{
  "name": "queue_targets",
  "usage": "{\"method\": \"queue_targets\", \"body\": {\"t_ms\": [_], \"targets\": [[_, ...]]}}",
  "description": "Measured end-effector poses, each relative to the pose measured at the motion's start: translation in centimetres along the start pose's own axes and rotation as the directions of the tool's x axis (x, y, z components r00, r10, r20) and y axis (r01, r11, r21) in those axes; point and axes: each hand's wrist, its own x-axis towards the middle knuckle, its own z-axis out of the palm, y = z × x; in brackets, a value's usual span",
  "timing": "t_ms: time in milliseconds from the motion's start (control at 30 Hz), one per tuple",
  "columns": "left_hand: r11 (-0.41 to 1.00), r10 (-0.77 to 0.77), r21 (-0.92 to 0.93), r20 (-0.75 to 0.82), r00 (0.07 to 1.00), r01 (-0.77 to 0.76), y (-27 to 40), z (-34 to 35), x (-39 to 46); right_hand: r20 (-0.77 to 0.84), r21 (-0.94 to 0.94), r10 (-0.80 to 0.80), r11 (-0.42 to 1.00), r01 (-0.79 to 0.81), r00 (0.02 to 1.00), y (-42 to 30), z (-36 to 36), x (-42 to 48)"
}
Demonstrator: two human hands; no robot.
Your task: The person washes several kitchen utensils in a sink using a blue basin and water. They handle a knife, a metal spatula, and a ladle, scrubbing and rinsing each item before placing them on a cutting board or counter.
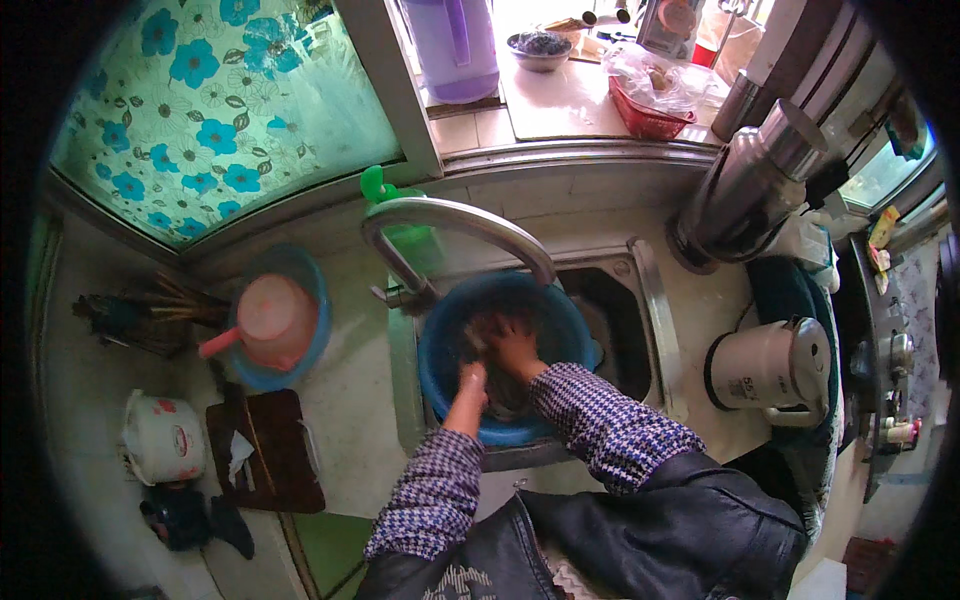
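Note:
A blue plastic basin (442, 397) sits over the metal sink (660, 322), under the curved end of a metal faucet (465, 214). Both of my hands are down inside it. My left hand (474, 375) is at the basin's left middle, its fingers blurred and partly hidden. My right hand (515, 346) lies just right of it, fingers spread over something dark and blurred in the basin. What either hand touches cannot be made out. A green plastic bottle (420, 244) stands behind the faucet.
Left on the counter are a blue basin (321, 322) with a pink dipper (266, 307) and a dark cutting board (281, 457). Right stand a large metal flask (742, 195) and a white electric kettle (761, 364). A red basket (645, 112) rests on the windowsill.

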Motion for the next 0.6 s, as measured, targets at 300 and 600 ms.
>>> {"method": "queue_targets", "body": {"t_ms": [300, 600], "targets": [[-0.055, -0.146, 0.967, 0.240, 0.960, -0.250, -2.2, 2.9, -5.3, 0.032, -0.001, 0.103, 0.995, -0.103, 0.994, -1.0, -0.6, 0.5], [0.397, 0.796, 0.686, 0.073, 0.601, -0.610, 1.5, -1.5, -2.6, 0.190, 0.421, -0.069, 0.907, -0.018, 0.979, -0.7, -9.0, 1.6]]}}
